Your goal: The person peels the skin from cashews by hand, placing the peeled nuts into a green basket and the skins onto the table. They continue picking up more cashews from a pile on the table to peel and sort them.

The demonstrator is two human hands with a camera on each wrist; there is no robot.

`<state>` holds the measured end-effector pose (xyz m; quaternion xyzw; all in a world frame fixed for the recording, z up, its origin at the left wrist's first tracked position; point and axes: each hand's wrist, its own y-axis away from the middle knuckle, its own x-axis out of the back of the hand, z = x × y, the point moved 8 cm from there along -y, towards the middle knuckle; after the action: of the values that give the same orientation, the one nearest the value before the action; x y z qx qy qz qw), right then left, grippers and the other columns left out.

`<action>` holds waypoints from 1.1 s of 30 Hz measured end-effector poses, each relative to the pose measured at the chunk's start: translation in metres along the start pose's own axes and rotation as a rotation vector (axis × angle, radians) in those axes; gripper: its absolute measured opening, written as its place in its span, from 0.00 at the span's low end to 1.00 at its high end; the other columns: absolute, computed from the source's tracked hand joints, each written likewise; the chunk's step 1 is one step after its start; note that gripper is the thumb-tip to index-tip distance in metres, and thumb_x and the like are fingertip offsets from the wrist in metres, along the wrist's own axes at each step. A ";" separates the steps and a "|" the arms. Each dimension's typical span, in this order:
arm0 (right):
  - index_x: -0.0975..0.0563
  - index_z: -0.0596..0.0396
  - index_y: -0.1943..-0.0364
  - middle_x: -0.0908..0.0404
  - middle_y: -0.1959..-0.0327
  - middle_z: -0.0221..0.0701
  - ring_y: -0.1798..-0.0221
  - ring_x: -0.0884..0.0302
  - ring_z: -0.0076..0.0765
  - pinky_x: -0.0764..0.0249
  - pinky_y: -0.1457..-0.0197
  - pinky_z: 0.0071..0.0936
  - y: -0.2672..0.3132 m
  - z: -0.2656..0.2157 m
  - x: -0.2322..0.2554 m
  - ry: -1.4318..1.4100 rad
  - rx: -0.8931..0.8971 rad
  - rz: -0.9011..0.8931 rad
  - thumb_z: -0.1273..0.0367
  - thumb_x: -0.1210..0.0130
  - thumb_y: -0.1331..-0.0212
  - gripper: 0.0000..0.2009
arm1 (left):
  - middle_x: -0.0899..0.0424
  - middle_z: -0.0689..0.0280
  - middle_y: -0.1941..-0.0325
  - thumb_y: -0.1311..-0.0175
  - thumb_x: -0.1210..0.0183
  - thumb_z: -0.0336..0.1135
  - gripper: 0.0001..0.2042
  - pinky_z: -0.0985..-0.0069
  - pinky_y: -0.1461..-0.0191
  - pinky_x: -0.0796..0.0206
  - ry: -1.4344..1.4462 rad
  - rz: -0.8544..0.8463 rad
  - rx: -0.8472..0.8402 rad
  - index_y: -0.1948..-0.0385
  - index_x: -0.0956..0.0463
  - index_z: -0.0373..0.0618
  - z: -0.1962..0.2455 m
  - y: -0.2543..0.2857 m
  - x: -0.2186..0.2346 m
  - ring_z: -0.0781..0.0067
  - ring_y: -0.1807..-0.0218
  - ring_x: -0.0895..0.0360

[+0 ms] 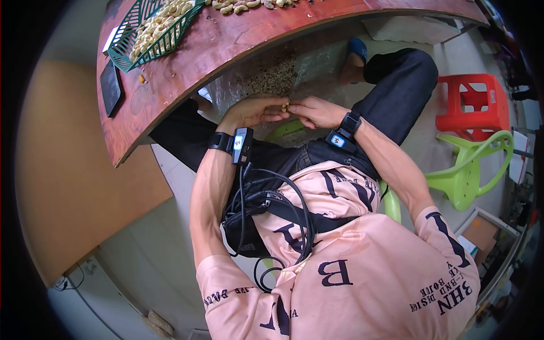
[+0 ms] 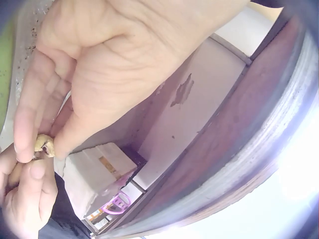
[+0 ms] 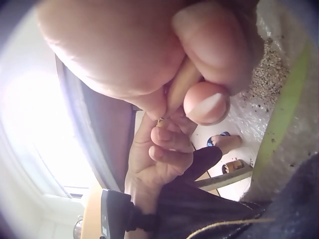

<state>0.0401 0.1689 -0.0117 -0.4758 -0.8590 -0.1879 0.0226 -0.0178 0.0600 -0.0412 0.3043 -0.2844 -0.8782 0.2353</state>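
Over the lap, in the head view, my left hand [image 1: 255, 111] and right hand [image 1: 321, 112] meet at the fingertips. Between the left thumb and fingers is pinched a pale yellow cashew nut [image 2: 44, 143], with a dark brown patch on its side. My right fingers come right up to the nut from the other side. They grip a slim, smooth tan piece [image 3: 183, 87], seen in the right wrist view; most of it is hidden by the fingers, and I cannot tell what it is.
A green slatted basket [image 1: 120, 52] of cashews stands on the red-brown table [image 1: 187, 62], near a black flat device [image 1: 111, 89] and loose cashews [image 1: 241, 5]. Brown crumbs [image 1: 275, 76] lie on plastic sheeting below. A red stool [image 1: 479, 116] and green chair [image 1: 464, 181] stand right.
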 end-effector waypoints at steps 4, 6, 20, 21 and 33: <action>0.27 0.58 0.63 0.32 0.89 0.26 0.86 0.37 0.23 0.41 0.80 0.25 0.001 0.005 -0.006 -0.116 -0.085 -0.060 0.55 0.62 0.29 0.20 | 0.18 0.62 0.60 0.37 0.39 0.41 0.14 0.81 0.53 0.25 0.009 0.003 0.013 0.58 0.23 0.39 -0.002 -0.001 0.001 0.74 0.58 0.18; 0.27 0.57 0.62 0.32 0.89 0.25 0.87 0.39 0.21 0.43 0.82 0.23 0.003 0.004 -0.008 -0.174 -0.129 -0.094 0.55 0.62 0.29 0.20 | 0.18 0.62 0.61 0.37 0.39 0.41 0.14 0.81 0.53 0.25 0.022 -0.002 0.009 0.59 0.23 0.38 -0.001 -0.002 0.001 0.73 0.58 0.18; 0.29 0.54 0.86 0.34 0.91 0.24 0.90 0.42 0.18 0.45 0.86 0.19 0.004 0.013 -0.015 -0.342 -0.154 -0.148 0.50 0.64 0.30 0.29 | 0.18 0.61 0.59 0.37 0.39 0.39 0.15 0.79 0.52 0.24 0.019 0.007 0.003 0.56 0.24 0.37 0.001 0.000 0.000 0.72 0.59 0.18; 0.30 0.54 0.86 0.34 0.91 0.24 0.90 0.42 0.18 0.45 0.86 0.19 0.005 0.012 -0.015 -0.340 -0.171 -0.137 0.50 0.64 0.30 0.29 | 0.18 0.61 0.59 0.37 0.39 0.39 0.15 0.79 0.52 0.24 0.014 0.004 -0.007 0.56 0.24 0.37 0.000 0.000 -0.001 0.72 0.59 0.18; 0.26 0.57 0.75 0.33 0.90 0.25 0.88 0.39 0.21 0.42 0.82 0.23 0.004 0.002 -0.007 -0.142 -0.066 -0.008 0.54 0.62 0.29 0.24 | 0.18 0.62 0.58 0.36 0.40 0.39 0.15 0.82 0.52 0.25 0.035 -0.007 0.028 0.54 0.25 0.38 -0.007 -0.008 0.002 0.74 0.58 0.19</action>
<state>0.0471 0.1659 -0.0137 -0.4848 -0.8537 -0.1820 -0.0546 -0.0163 0.0613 -0.0519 0.3239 -0.2917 -0.8693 0.2330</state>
